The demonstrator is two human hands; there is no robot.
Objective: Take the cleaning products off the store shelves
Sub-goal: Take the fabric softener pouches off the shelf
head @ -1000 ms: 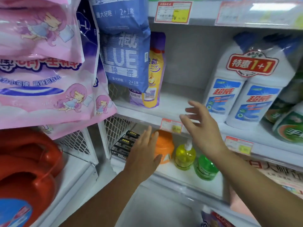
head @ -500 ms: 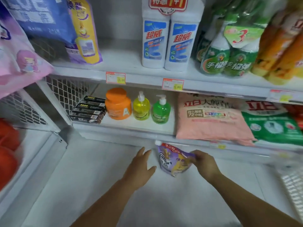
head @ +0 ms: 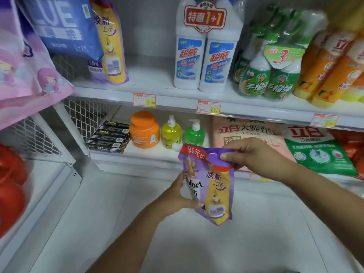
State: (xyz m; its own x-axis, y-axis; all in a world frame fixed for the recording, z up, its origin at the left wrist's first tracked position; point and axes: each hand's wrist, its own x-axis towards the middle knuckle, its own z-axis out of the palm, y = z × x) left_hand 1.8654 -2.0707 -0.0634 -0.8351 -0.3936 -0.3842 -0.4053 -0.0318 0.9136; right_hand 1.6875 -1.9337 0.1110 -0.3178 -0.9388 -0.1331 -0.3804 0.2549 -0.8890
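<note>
A purple and yellow softener pouch (head: pixel 212 186) hangs upright in front of the lower shelf, off the shelves. My right hand (head: pixel 254 156) pinches its top edge. My left hand (head: pixel 181 196) grips its lower left side. A matching pouch (head: pixel 110 42) stands on the upper shelf (head: pixel 177 99) at the left. Further right on that shelf stand two white cleaner bottles (head: pixel 206 56), green spray bottles (head: pixel 269 75) and orange bottles (head: pixel 327 71).
The lower shelf holds black boxes (head: pixel 108 137), an orange jar (head: pixel 144 130), a yellow pump bottle (head: pixel 171 133), a green pump bottle (head: pixel 194 134), a pink detergent bag (head: pixel 236 133) and a green bag (head: pixel 319 152). Pink packs (head: pixel 29 66) hang at left above red jugs (head: pixel 9 184). White floor lies below.
The pouch has been raised from near the floor and turned upright. My left hand, open before, now holds its lower side. The view has tilted up slightly.
</note>
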